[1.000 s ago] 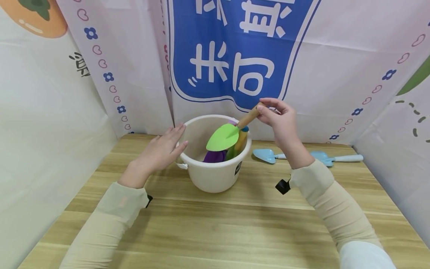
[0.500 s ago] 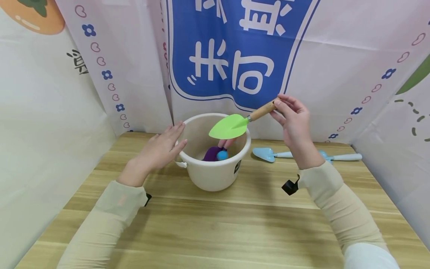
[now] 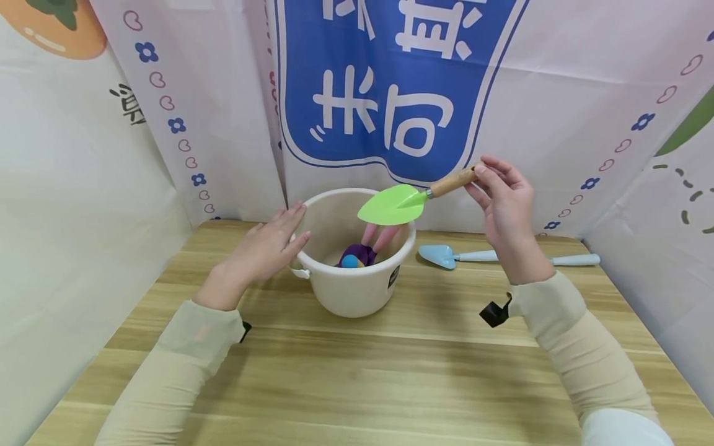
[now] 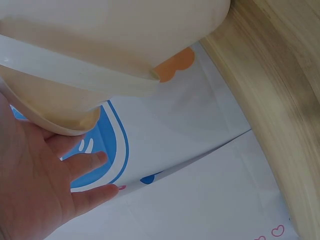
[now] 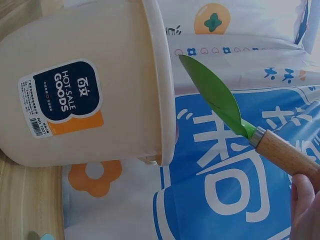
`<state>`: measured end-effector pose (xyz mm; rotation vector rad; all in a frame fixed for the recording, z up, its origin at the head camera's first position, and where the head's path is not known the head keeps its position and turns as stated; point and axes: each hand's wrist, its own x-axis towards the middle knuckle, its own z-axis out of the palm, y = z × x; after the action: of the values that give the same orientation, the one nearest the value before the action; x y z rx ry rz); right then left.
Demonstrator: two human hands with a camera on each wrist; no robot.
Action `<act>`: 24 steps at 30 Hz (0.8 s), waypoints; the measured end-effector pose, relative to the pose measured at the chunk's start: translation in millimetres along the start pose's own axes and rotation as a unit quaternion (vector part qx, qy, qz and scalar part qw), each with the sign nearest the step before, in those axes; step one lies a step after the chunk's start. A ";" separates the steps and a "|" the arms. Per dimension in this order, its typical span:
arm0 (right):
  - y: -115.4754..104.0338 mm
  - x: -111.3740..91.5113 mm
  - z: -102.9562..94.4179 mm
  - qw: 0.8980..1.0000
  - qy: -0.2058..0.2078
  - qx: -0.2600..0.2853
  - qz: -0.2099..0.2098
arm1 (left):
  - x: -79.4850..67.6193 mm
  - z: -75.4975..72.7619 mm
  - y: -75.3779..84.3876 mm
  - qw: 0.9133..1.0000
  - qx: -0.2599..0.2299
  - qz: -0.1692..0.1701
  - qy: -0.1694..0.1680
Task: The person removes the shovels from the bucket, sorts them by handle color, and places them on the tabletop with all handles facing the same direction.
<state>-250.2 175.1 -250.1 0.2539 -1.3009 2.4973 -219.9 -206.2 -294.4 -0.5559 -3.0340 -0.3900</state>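
Note:
My right hand (image 3: 507, 207) pinches the end of a garden trowel's wooden handle. The trowel (image 3: 395, 205) has a bright green, leaf-shaped blade, held over the right part of the bucket's mouth. In the right wrist view the green blade (image 5: 215, 95) shows beyond the bucket rim, fingers at the handle's end. My left hand (image 3: 270, 244) rests on the left rim of the cream bucket (image 3: 354, 294), fingers straight. The left wrist view shows those fingers spread beneath the rim (image 4: 82, 125). Inside the bucket lie a purple piece (image 3: 362, 253), a blue-ended handle (image 3: 349, 261) and pink handles (image 3: 385, 237).
Two light blue trowels lie on the wooden table (image 3: 346, 378) at right: one with a visible blade (image 3: 439, 255), the other's handle (image 3: 577, 260) partly behind the right wrist. A printed cloth (image 3: 563, 136) hangs close behind the bucket.
The green trowel has risen and moved right with my right hand, its handle tipping flatter. Inside the bucket, the blue-ended handle has dropped from the right rim toward the middle. My left hand stays put.

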 end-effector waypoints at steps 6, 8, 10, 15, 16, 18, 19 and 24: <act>-6.9 -0.7 -8.4 1.000 0.018 0.012 0.006 | 0.4 1.3 -0.9 1.000 0.000 0.003 0.006; -9.5 -1.6 -11.9 1.000 0.023 0.010 0.009 | 0.5 2.1 -1.1 1.000 -0.002 0.003 0.009; -12.0 -2.4 -15.5 0.999 0.027 0.015 0.014 | 0.4 2.9 -1.7 1.000 -0.003 0.002 0.011; -16.2 -3.8 -25.8 0.999 0.035 0.024 0.021 | 0.8 3.8 -2.5 1.000 -0.002 0.002 0.011; -16.8 -3.9 -28.0 0.999 0.037 0.026 0.021 | 0.7 3.6 -2.1 1.000 -0.003 0.001 0.010; -18.1 -4.4 -32.7 0.999 0.041 0.024 0.020 | 1.0 3.2 -2.1 1.000 -0.003 0.001 0.008; -18.6 -4.8 -34.9 0.999 0.043 0.023 0.019 | 0.9 2.8 -1.9 1.000 -0.003 0.002 0.007; -21.4 -7.5 -46.4 0.998 0.055 0.029 0.010 | 0.5 2.1 -1.4 1.000 -0.001 0.001 0.006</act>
<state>-236.2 223.3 -262.5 0.1144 -1.1950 2.5302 -220.9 -206.8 -296.6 -0.5553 -3.0216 -0.3954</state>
